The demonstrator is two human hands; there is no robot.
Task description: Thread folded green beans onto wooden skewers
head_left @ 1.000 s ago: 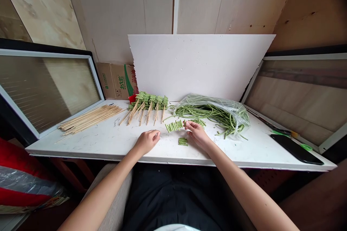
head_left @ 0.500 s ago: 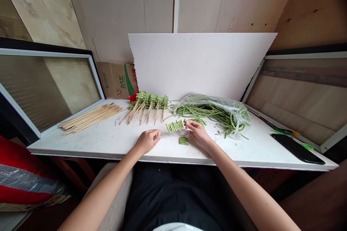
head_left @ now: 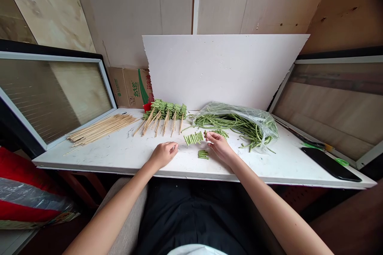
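Fingers [head_left: 210, 135] of the right hand [head_left: 220, 146] are pinched narrow around a short green bean piece [head_left: 205, 132], just to the right of a neat row of cut beans [head_left: 193, 138]. The row sits between the two hands, its pieces standing side by side and slightly slanted. The left hand [head_left: 163, 154] is to the left of the row, near the front of the white surface [head_left: 119, 159], with its fingers curled inward; whether they grip anything cannot be told.

Just in front of the row, near the right hand, a small group of bean pieces [head_left: 203, 154] lies on the surface. Behind the right hand is another small heap of cut pieces [head_left: 222, 133], partly hidden. Farther back and to the right, long whole beans [head_left: 233, 122] spill from a clear plastic bag [head_left: 265, 121].

Behind the left hand, finished bean skewers [head_left: 169, 108] are stacked, their bare stick ends pointing toward the person. To the left of the stack, loose wooden sticks [head_left: 101, 129] lie in a flat bundle. A cardboard box [head_left: 128, 87] and a white board [head_left: 224, 71] stand at the back. A black phone [head_left: 330, 164] rests at the far right.
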